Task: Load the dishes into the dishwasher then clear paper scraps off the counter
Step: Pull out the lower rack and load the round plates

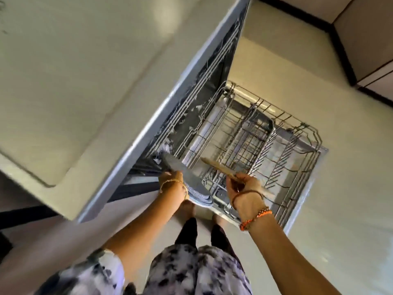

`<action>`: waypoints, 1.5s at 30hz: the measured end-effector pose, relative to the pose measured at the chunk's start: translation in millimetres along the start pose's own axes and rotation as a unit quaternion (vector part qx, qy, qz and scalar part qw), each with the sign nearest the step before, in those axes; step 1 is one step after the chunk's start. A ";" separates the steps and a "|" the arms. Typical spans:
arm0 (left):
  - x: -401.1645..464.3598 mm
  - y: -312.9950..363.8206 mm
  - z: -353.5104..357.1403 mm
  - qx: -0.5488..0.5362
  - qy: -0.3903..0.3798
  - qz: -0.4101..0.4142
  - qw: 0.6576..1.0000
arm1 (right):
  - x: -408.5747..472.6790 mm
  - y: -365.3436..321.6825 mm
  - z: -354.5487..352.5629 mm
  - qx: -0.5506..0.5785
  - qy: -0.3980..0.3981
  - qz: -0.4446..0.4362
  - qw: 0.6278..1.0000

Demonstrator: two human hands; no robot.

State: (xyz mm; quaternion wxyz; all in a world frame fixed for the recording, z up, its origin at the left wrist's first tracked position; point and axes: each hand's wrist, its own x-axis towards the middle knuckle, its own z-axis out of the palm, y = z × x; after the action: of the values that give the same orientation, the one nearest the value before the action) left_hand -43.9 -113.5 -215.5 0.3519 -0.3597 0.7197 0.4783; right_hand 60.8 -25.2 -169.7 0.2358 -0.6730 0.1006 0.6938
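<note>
Left hand (170, 177): fingers are curling round the rim of a grey plate (182, 177), tilting it edge-on, probably so it slides between rack tines. Right hand (244, 186): fingers are pinching a brown plate (219, 167), also edge-on. Just beyond both sets of fingers the lower rack (265, 145) is standing pulled out over the open dishwasher door (321, 152). Left of the left fingers the counter (74, 81) is overhanging; no paper scraps discernible through the blur

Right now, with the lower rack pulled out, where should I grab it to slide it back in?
Take the lower rack by its front rim wire, the edge farthest from the dishwasher opening, coming from above. It looks bare and runs straight across, but first free a hand.
</note>
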 end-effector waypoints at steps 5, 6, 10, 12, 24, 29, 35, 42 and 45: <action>25.8 -3.4 8.2 0.061 0.031 0.022 0.997 | 26.3 9.3 7.6 -0.025 -0.010 0.022 0.999; 33.3 -6.5 9.7 0.077 0.044 0.039 0.995 | 31.2 7.7 7.1 -0.022 -0.006 0.022 1.000; 59.2 -21.2 14.4 0.150 0.043 0.079 0.985 | 52.0 3.4 4.4 -0.025 0.008 0.025 0.999; 65.5 -29.7 19.2 0.173 0.052 0.085 0.980 | 61.0 0.8 3.4 -0.029 0.023 0.024 0.999; 63.4 -63.2 35.7 0.205 0.064 0.122 0.969 | 92.1 -0.3 -18.5 -0.132 0.041 -0.013 0.990; 62.5 -58.7 31.2 0.267 0.050 0.130 0.953 | 97.4 -1.3 -24.2 -0.135 0.046 -0.011 0.990; 53.4 -84.2 24.1 0.337 -0.085 0.138 0.927 | 108.5 -9.6 -23.3 -0.122 0.056 -0.022 0.991; 53.4 -97.9 23.4 0.415 -0.079 0.187 0.887 | 110.5 -11.9 -23.4 -0.120 0.044 -0.049 0.991; 59.7 -93.9 24.2 0.413 -0.057 0.244 0.875 | 105.6 -8.8 -21.6 -0.120 0.045 -0.045 0.991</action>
State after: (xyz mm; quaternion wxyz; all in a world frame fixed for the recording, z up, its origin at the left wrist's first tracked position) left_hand 10.8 -128.1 -314.3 0.3812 0.0335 0.8954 0.2275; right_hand 85.8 -7.2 -273.4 0.1792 -0.7309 -0.0032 0.6585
